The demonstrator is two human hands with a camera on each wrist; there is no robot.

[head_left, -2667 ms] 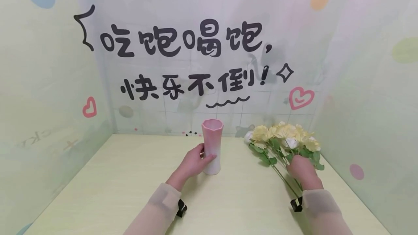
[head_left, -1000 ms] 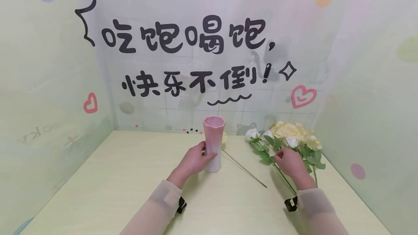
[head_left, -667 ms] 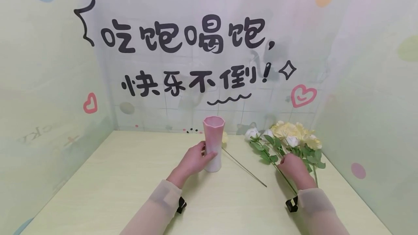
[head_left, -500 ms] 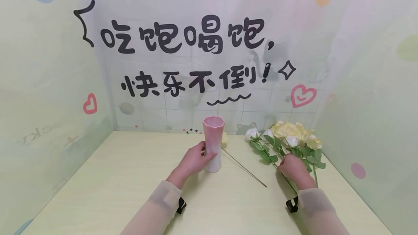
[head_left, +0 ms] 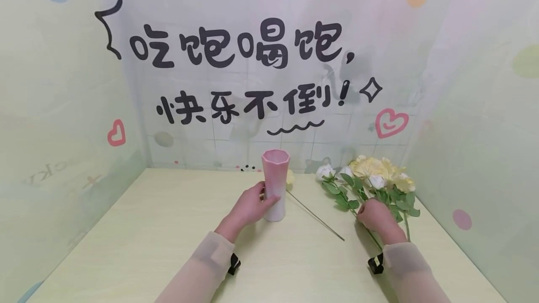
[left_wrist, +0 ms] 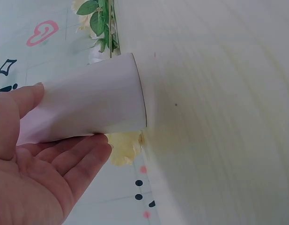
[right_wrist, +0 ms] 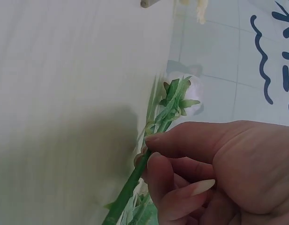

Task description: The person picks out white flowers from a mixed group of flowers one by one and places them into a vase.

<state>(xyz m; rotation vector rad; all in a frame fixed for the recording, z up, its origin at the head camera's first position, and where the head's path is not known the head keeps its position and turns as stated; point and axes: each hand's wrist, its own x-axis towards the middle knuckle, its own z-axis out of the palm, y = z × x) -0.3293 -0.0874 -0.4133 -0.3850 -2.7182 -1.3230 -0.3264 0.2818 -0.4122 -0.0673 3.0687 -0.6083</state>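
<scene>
Head view, vase: the vase (head_left: 275, 176), pink above and white below, stands upright on the counter (head_left: 181, 233), mouth up.
Head view, left hand: the left hand (head_left: 251, 207) grips it low on its left side, thumb across the front.
Head view, yellow flower: a yellow flower (head_left: 289, 178) sits mostly hidden behind the vase, its bare stalk (head_left: 316, 217) slanting out to the vase's right and front.
Head view, bunch: the bunch (head_left: 374, 168) of yellow and white blooms lies well apart, to the vase's right.
Head view, right hand: the right hand (head_left: 379, 219), also to the vase's right, is in among the bunch's stems.
Head view, white rose: the white rose (head_left: 325, 172) points back and toward the vase's side; the stem under the right hand runs forward and away from the vase — a slant set across the vase's upright axis. The right hand is the nearer one to it.
Left wrist view, hold: thumb on one side of the vase, fingers on the other, near its base.
Right wrist view, pinch: thumb and forefinger pinch a green stem (right_wrist: 121, 201) a little below a bloom — seemingly the rose. Whether it is lifted, I cannot tell.
</scene>
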